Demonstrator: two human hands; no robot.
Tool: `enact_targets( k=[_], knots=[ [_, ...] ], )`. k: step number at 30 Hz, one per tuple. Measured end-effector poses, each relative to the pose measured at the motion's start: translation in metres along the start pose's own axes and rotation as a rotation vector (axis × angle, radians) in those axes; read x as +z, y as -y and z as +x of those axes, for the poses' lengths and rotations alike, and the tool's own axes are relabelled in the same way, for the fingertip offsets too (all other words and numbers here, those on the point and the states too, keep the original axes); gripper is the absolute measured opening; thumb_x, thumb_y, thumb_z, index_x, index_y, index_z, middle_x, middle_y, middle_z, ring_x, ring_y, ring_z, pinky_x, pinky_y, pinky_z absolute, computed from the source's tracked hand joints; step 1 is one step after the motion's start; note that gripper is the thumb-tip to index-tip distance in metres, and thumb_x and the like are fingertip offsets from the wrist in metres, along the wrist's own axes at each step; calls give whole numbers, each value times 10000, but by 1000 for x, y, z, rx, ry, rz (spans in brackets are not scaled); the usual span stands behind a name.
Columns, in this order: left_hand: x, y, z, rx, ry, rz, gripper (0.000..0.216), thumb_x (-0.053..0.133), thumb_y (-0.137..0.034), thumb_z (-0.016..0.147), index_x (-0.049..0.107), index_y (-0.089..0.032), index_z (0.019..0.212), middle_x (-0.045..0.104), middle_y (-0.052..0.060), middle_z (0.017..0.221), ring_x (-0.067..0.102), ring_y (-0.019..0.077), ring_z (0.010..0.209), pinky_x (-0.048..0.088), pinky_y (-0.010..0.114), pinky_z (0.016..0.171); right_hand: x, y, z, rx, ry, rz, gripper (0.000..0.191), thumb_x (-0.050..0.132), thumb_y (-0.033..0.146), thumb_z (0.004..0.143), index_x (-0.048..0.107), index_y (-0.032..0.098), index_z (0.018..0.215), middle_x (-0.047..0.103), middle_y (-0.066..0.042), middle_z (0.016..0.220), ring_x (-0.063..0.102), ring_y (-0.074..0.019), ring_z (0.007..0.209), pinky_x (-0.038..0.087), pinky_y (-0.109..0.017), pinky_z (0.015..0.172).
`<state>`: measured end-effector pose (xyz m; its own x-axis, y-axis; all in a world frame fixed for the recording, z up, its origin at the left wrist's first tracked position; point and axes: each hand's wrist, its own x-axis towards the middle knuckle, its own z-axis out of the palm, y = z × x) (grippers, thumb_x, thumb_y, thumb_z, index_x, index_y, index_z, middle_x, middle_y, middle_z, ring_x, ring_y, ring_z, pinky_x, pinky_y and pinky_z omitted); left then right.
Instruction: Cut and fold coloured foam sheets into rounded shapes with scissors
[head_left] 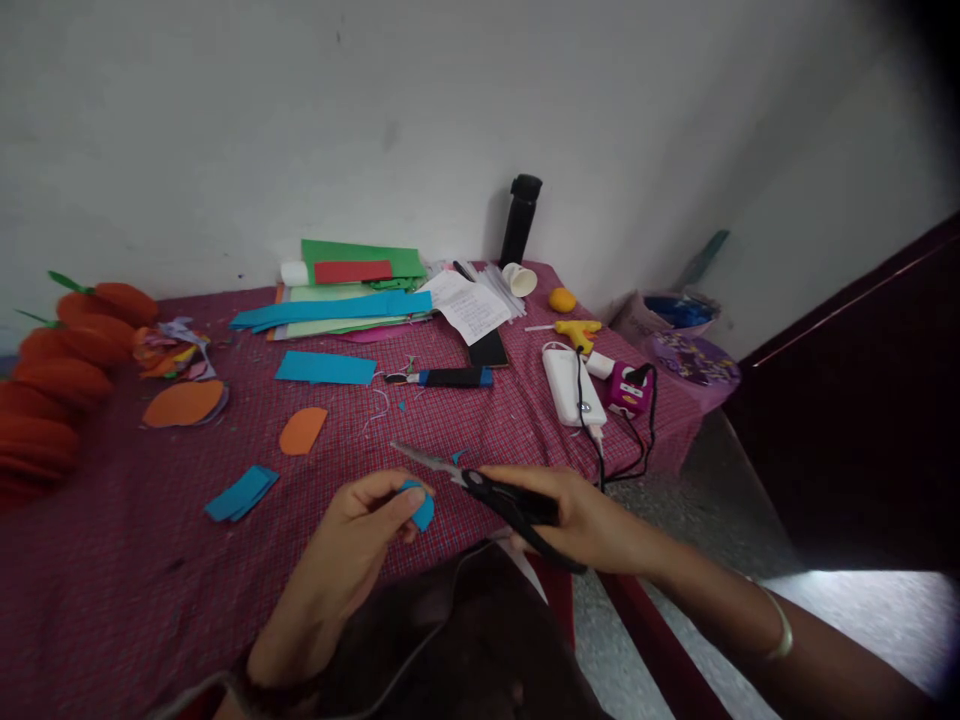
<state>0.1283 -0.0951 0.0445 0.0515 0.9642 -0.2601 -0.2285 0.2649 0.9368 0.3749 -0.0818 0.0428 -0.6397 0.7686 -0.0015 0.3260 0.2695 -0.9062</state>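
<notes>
My left hand (pixel 375 520) pinches a small blue felt-like piece (pixel 424 510) with a rounded edge between thumb and fingers. In my right hand (pixel 581 515) are black-handled scissors (pixel 491 490), their blades pointing left, just above and apart from the blue piece. A tiny blue scrap (pixel 458 455) lies by the blades. Left of my hands, a stack of blue rectangles (pixel 241 494) rests on the checked tablecloth (pixel 330 630). Behind it sit an orange cut piece (pixel 303 431) and orange ovals (pixel 184 403).
A blue strip (pixel 326 367) and a blue-and-black cutter (pixel 454 377) lie mid-table. Behind are coloured sheets (pixel 330 309), a written paper (pixel 474 308) and a black bottle (pixel 520 220). A yellow glue gun (pixel 579 334), white power bank (pixel 572 387) and cables are right; orange pumpkin shapes (pixel 52 375) left.
</notes>
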Motion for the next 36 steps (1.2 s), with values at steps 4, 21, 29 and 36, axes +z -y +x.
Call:
enact_targets(
  k=[4,21,29,36],
  knots=[
    [-4,3,0,5,13,-13,158,794,-292,638,717,-161,593,583,-13,540,462,86,507,370,203,486,-3,-3,2,-39,-6,-48,664,707,282,807,461,255,1423,605,-81,1330,605,-218,1150,476,-352,968],
    [-14,2,-5,40,-52,-98,239,790,-380,675,728,-149,695,656,20,570,567,119,537,462,214,524,-9,-19,47,-11,-175,-665,601,599,191,816,488,168,1406,632,-137,1153,604,-256,1017,465,-408,914],
    [-26,-3,-7,168,-172,-163,355,807,-196,624,702,-180,963,691,-18,686,655,136,601,532,247,610,3,-34,89,-142,-231,-727,477,632,188,819,584,149,1292,589,-152,1164,545,-271,1085,428,-449,972],
    [-36,-9,16,554,-239,317,412,674,-195,797,628,-254,1202,734,2,913,676,147,818,515,259,748,32,19,116,-115,-123,362,247,529,406,919,576,185,1019,641,-14,787,618,-137,678,504,-295,654]
  ],
)
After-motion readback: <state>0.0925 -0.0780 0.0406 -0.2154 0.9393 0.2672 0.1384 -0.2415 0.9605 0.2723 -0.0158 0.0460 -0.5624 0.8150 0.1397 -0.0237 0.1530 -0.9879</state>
